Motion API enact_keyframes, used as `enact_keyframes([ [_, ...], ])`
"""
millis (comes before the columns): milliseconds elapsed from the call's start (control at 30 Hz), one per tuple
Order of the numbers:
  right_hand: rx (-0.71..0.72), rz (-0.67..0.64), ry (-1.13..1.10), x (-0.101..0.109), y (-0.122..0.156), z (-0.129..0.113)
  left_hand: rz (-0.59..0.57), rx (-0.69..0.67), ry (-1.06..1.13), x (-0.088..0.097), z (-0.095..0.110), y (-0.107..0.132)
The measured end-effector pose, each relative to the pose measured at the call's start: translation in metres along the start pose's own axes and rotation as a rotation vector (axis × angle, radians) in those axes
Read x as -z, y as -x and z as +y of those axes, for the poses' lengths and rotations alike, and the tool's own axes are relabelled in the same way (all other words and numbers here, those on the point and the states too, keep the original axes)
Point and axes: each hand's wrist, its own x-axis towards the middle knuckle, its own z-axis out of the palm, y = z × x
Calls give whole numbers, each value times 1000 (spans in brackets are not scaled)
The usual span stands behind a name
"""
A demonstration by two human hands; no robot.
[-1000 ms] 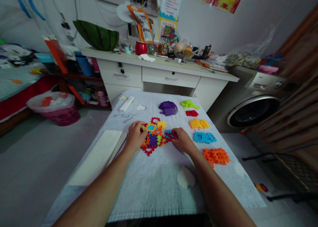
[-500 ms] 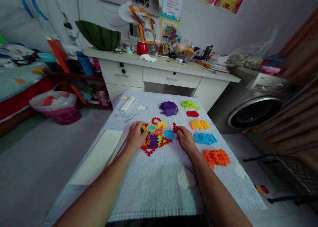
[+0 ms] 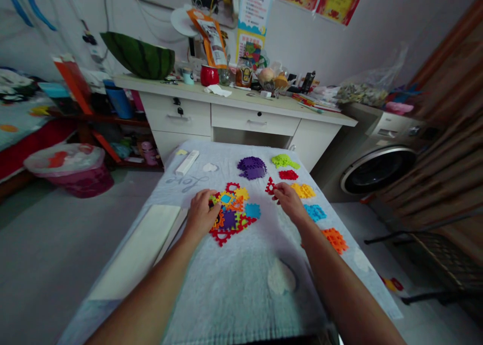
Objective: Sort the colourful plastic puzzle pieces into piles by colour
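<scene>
A flat cluster of joined plastic tiles (image 3: 233, 212) in red, yellow, blue, purple and orange lies mid-table on a pale cloth (image 3: 241, 279). My left hand (image 3: 199, 213) rests on the cluster's left edge with fingers curled over it. My right hand (image 3: 289, 200) is lifted to the right of the cluster and pinches a single red tile (image 3: 269, 186) by its edge. Sorted piles lie beyond and beside that hand: purple (image 3: 251, 167), green (image 3: 284, 161), red (image 3: 288, 174), yellow (image 3: 304, 190), blue (image 3: 315, 212) and orange (image 3: 334, 240).
A white flat box (image 3: 138, 249) lies along the table's left edge, a white tube (image 3: 187, 162) at the far left corner. Behind stands a cluttered white desk (image 3: 234, 111) with a watermelon half (image 3: 138, 57). A washing machine (image 3: 377, 159) is at right, a pink bin (image 3: 71, 169) at left.
My right hand pulled a red tile off the cluster's right side and carried it up and away toward the red pile. My left hand stayed on the cluster.
</scene>
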Motion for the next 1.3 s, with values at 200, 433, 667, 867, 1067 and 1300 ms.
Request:
enact_keyframes([
  [200,65,193,378,57,-59,3,-14,15,6,0,-1,-1],
  [433,-142,304,510,72,-109,22,-22,28,-9,0,0,-1],
  [667,-158,240,625,51,-124,27,-11,17,-6,-2,-3,0],
  [867,-128,307,756,52,-102,0,-21,30,-5,1,1,0],
  [1067,179,75,582,31,-41,-35,-63,-8,-31,2,6,2],
  [1300,268,-333,623,-31,15,-42,-128,-66,-132,4,12,2],
])
